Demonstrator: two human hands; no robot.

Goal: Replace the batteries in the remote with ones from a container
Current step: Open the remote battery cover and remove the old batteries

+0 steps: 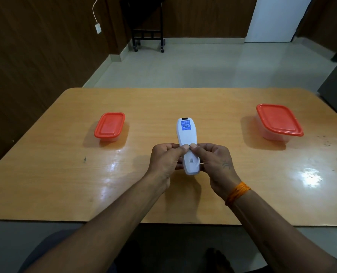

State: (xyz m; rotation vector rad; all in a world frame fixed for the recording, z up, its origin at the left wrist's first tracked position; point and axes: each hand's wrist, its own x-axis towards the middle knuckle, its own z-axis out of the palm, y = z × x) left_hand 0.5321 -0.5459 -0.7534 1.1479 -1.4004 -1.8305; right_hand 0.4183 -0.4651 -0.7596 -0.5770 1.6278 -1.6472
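While both hands grip it over the middle of the bench (65, 184), the white remote (187, 142) lies back-up, its far end pointing away from the person and a blue label on that end. The left hand (164, 159) curls round the remote's left edge and the right hand (216, 161) round its right edge, with the two thumbs pressed side by side on the back panel. A small container with a red lid (109, 126) stands on the bench well to the left, and a larger red-lidded container (278, 121) stands well to the right; both lids are on. An orange thread band (237, 193) circles the right wrist.
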